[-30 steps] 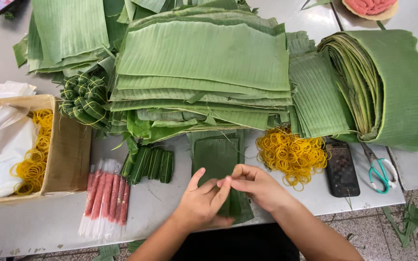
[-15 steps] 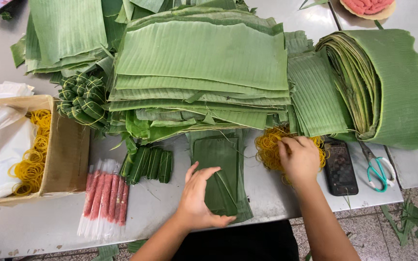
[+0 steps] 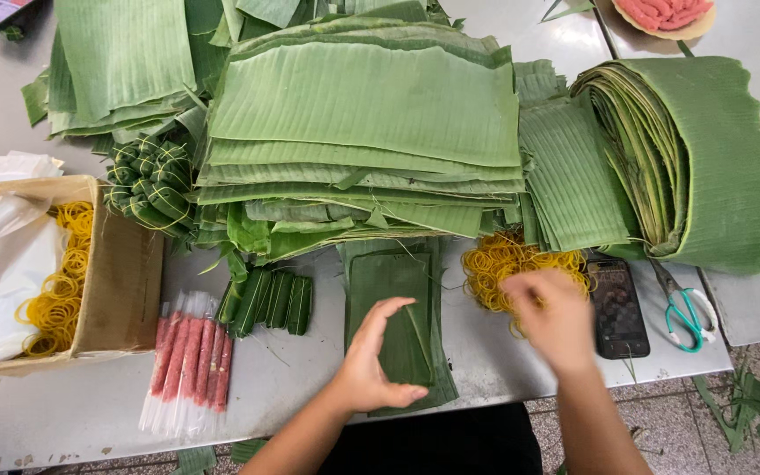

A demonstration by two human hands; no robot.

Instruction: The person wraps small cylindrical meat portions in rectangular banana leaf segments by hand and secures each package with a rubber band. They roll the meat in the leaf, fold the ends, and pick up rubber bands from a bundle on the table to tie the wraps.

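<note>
Left hand (image 3: 371, 365) on folded leaf (image 3: 405, 339) — right hand (image 3: 554, 318) beside rubber bands (image 3: 507, 264).

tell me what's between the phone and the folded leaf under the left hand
In the head view, a loose pile of yellow rubber bands and the blurred right hand lie between them on the table.

Head camera looks steeply down, close over the table (image 3: 310, 387).

Blurred by motion: right hand (image 3: 554, 318), grip impossible to read. Cut off by the far edge: pink food on a plate (image 3: 664, 12), far right. Hidden under the left hand (image 3: 371, 365): part of the folded leaf (image 3: 406, 339).
</note>
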